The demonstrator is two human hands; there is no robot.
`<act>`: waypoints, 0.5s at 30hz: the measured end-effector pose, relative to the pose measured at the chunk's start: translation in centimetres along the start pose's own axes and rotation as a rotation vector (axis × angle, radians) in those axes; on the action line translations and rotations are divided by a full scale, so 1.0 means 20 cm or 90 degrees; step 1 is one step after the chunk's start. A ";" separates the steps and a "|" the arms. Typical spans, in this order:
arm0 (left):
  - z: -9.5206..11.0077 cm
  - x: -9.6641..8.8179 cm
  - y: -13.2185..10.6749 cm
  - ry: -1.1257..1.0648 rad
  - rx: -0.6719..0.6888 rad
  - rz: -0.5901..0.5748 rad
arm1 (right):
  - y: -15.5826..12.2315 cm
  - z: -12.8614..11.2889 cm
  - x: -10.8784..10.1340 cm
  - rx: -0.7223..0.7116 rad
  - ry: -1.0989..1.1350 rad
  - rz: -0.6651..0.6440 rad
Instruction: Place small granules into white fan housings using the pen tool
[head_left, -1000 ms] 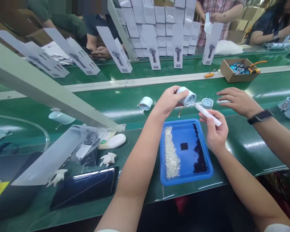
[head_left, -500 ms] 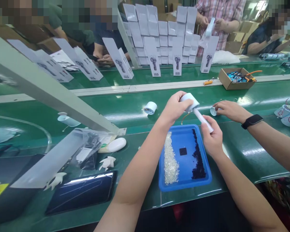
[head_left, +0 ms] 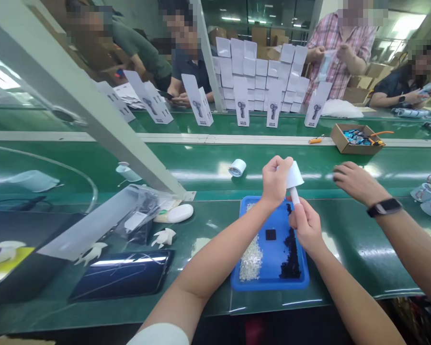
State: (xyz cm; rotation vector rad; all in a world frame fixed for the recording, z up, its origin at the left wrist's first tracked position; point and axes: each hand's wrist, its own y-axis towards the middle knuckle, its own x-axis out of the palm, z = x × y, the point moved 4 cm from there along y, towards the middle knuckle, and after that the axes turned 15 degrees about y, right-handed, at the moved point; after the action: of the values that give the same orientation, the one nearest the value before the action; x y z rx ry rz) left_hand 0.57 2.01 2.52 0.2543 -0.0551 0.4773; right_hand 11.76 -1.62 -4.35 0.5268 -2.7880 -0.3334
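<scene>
My left hand (head_left: 274,181) is closed around a pale cylindrical fan housing (head_left: 295,175), held above the far edge of a blue tray (head_left: 234,282). My right hand (head_left: 308,224) grips a slim white rod (head_left: 295,196), whose upper end meets the underside of the housing. Whether the rod goes inside it I cannot tell. Clear small pieces (head_left: 250,263) lie along the tray's left side and black small pieces (head_left: 290,261) along its right, with a black square (head_left: 270,235) between them. Another white housing (head_left: 237,167) sits on the green bench beyond.
A co-worker's hand (head_left: 361,184) with a wristband reaches in from the right. Left of me are a dark tablet (head_left: 122,278), white fan blades (head_left: 164,236) and a slanted metal post (head_left: 129,148). A cardboard box (head_left: 359,146) and printed fan boxes (head_left: 274,108) stand farther back.
My view has shifted. Both my hands have turned the housing and rod more upright. The co-worker's hand has lifted away from a small white part, which no longer shows.
</scene>
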 end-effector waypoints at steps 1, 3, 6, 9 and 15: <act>0.00 0.00 0.00 0.044 0.025 -0.009 | 0.01 0.00 0.00 -0.006 0.004 0.009; 0.02 0.00 0.02 0.173 0.082 -0.044 | 0.02 -0.01 -0.03 -0.024 0.005 0.041; 0.02 0.00 0.06 0.307 0.071 -0.171 | 0.05 -0.01 -0.08 -0.025 -0.034 0.070; -0.01 -0.09 0.14 0.327 0.021 -0.180 | 0.09 0.00 -0.10 0.018 -0.126 0.043; -0.18 -0.26 0.28 0.744 0.035 -0.222 | 0.10 -0.01 -0.09 0.009 -0.167 0.075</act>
State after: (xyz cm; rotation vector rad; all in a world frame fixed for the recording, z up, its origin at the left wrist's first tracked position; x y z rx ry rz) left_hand -6.73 5.46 -0.31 0.0059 1.1273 0.2225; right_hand 12.79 0.97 -4.10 0.3408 -3.0595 -0.3823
